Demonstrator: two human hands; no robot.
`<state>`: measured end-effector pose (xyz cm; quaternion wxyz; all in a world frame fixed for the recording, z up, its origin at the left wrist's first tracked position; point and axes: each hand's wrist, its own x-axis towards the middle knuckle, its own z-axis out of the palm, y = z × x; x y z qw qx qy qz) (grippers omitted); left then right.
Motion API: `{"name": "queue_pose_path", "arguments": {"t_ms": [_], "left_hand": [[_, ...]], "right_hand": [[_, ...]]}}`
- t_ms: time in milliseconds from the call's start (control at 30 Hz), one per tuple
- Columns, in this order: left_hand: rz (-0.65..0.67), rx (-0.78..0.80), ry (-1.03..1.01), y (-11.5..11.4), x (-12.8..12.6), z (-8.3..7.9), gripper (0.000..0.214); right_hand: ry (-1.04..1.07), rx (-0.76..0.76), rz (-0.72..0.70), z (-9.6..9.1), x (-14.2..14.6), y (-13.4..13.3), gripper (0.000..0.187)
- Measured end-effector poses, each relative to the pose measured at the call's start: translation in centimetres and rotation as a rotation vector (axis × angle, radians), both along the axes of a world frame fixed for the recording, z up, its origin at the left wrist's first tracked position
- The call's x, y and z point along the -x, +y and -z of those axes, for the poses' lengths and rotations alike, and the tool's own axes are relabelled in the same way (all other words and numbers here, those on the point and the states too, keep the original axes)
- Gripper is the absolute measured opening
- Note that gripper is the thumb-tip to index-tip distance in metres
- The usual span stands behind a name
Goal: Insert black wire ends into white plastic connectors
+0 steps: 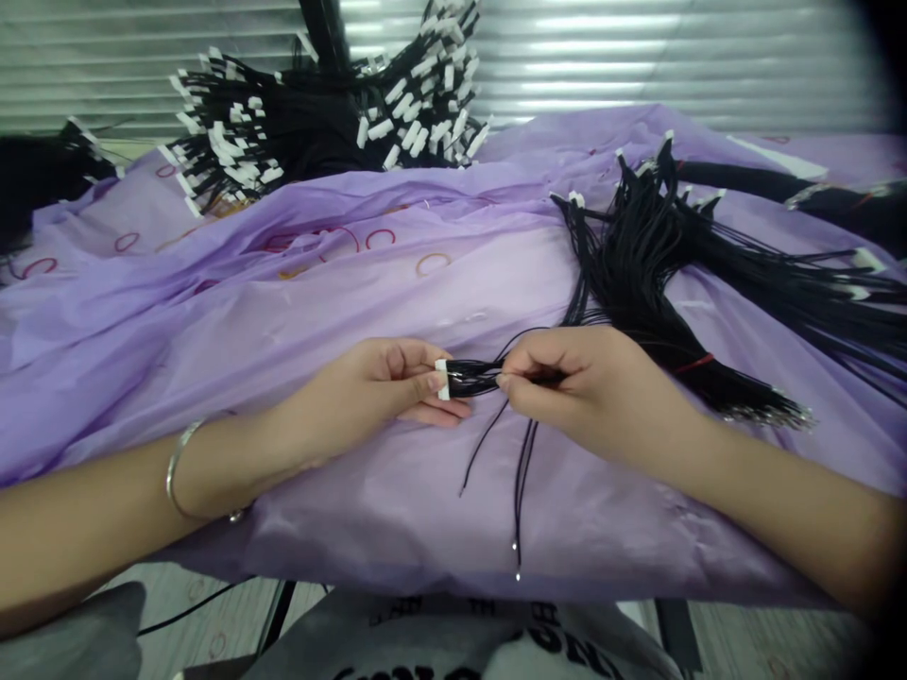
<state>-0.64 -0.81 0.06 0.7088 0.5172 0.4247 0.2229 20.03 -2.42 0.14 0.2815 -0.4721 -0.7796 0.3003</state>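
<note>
My left hand (386, 387) pinches a small white connector (442, 379) between thumb and fingers, just above the purple sheet (283, 312). Short black wires (473, 376) run from the connector to my right hand (573, 382), whose fingertips are closed on them. A few loose black wires (522, 482) with metal tips hang down from under my right hand toward the table's front edge. A silver bangle (177, 467) sits on my left wrist.
A bundle of loose black wires (658, 283) with a red tie lies right of my right hand. A pile of finished harnesses with white connectors (326, 113) sits at the back. More cable bundles (814, 198) lie far right. Window blinds run behind.
</note>
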Motion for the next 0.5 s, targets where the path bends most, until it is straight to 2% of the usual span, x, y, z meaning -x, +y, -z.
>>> {"name": "queue_pose_path", "arguments": {"t_ms": [500], "left_hand": [[0.03,-0.017,0.037,0.12,0.03,0.08,0.012]], "right_hand": [[0.045,-0.069,0.008,0.31,0.03,-0.11,0.014]]}}
